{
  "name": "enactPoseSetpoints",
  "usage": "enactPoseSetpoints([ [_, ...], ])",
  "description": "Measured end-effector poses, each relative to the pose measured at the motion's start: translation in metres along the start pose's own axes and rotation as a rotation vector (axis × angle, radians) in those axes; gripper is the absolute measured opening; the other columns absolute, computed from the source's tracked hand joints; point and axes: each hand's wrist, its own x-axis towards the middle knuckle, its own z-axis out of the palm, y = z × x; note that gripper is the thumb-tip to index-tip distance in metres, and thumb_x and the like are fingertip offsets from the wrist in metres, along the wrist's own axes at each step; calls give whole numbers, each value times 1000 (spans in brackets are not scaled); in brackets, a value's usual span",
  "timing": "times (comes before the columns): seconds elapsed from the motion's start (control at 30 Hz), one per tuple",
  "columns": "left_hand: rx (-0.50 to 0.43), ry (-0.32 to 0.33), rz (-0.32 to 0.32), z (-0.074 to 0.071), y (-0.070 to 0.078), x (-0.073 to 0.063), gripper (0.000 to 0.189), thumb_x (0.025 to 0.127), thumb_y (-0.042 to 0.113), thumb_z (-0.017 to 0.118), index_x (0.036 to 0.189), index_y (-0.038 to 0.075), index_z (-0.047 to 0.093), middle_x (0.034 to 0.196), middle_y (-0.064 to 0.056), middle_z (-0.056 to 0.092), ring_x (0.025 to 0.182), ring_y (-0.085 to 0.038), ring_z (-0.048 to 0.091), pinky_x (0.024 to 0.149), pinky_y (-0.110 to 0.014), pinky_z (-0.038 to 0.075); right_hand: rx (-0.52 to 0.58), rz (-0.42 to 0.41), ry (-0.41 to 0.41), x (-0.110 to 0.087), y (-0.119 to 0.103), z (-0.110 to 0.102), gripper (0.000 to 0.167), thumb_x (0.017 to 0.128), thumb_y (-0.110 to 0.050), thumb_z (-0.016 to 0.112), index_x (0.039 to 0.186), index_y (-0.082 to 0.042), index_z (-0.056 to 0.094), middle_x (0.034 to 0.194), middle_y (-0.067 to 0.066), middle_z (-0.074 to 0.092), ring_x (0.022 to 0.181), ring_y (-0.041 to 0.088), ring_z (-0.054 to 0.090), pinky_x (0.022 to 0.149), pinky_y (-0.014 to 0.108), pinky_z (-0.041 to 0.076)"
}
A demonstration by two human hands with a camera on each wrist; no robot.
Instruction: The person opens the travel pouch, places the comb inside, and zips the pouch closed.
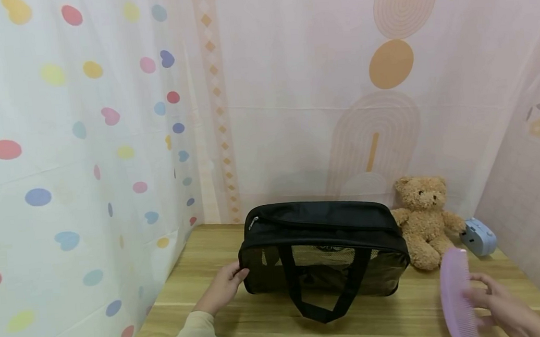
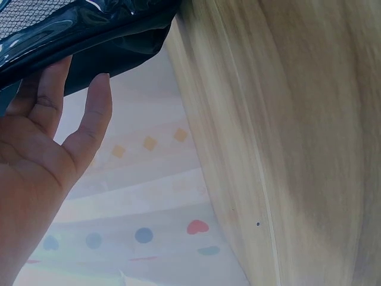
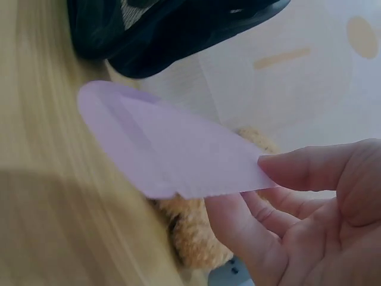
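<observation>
A black zippered bag point(image 1: 320, 214) with see-through and mesh front panels stands on the table, its strap handle point(image 1: 324, 313) hanging down in front. My left hand point(image 1: 224, 289) touches the bag's left end. In the left wrist view its fingers reach behind the bag's edge point(image 2: 113, 56), with the thumb held apart; the fingertips are hidden. To the right of the bag, my right hand point(image 1: 500, 304) holds a pale purple comb point(image 1: 455, 296) above the table. The right wrist view shows thumb and fingers pinching one edge of the comb point(image 3: 172, 143).
A brown teddy bear point(image 1: 424, 225) sits just behind the bag's right end. Beside it is a small light-blue boxy object point(image 1: 479, 237) with dark marks. Patterned curtains point(image 1: 286, 136) enclose the wood-grain table point(image 1: 243, 327) at the back and sides.
</observation>
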Motion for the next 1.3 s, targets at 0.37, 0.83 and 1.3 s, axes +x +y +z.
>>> enactPoseSetpoints([
  [0.37, 2, -3, -5, 1, 1, 1, 18, 108, 20, 51, 100, 13, 66, 117, -5, 70, 115, -29, 63, 91, -44, 49, 58, -185, -31, 6, -22, 15, 26, 109, -11, 44, 108, -36, 52, 102, -5, 65, 94, 11, 66, 78, 43, 59],
  [0.83, -18, -19, -20, -1, 3, 1, 19, 108, 19, 51, 98, 11, 63, 110, -4, 68, 105, -21, 62, 84, -37, 48, 99, -298, 31, 10, -64, 31, 16, 107, -1, 46, 117, -14, 44, 99, -1, 70, 89, 15, 70, 73, 36, 60],
  [1.3, -39, -18, -32, -1, 5, -1, 18, 108, 18, 51, 97, 9, 62, 112, -5, 68, 109, -23, 61, 85, -39, 47, 204, -531, -115, 8, -100, 37, 45, 101, 15, 42, 127, -22, 46, 116, 1, 71, 100, 20, 70, 78, 35, 59],
])
